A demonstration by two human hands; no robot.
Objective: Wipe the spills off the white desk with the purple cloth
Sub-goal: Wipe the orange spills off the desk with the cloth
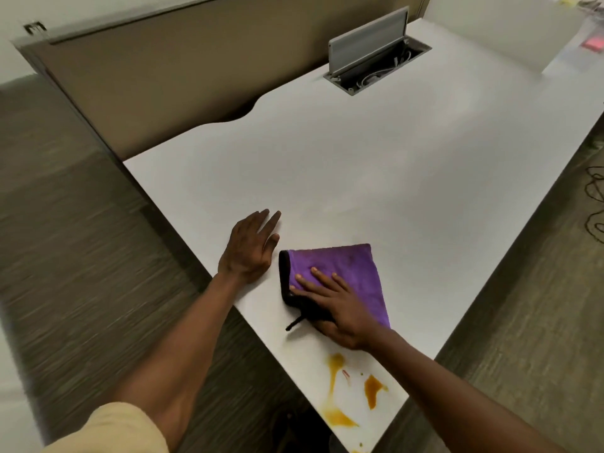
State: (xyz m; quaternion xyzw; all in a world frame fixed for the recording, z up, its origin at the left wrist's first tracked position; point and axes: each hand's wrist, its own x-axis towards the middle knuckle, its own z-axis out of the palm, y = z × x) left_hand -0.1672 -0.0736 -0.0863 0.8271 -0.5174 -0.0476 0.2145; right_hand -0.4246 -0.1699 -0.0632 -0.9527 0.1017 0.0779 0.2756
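A folded purple cloth [346, 269] with a black edge lies flat on the white desk [327, 165] near its front. My right hand [333, 305] presses down on the cloth's near half, fingers spread over it. My left hand [251, 250] rests flat on the bare desk just left of the cloth, fingers apart, holding nothing. Orange-brown spills [356, 387] streak the desk's near corner, just below my right hand; the cloth sits beyond them and does not cover them.
An open grey cable hatch [376, 57] with cords inside sits at the desk's far side. A brown partition [163, 76] runs behind the left edge. Papers [585, 40] lie at the far right corner. Dark cables [595, 204] lie on the floor at right.
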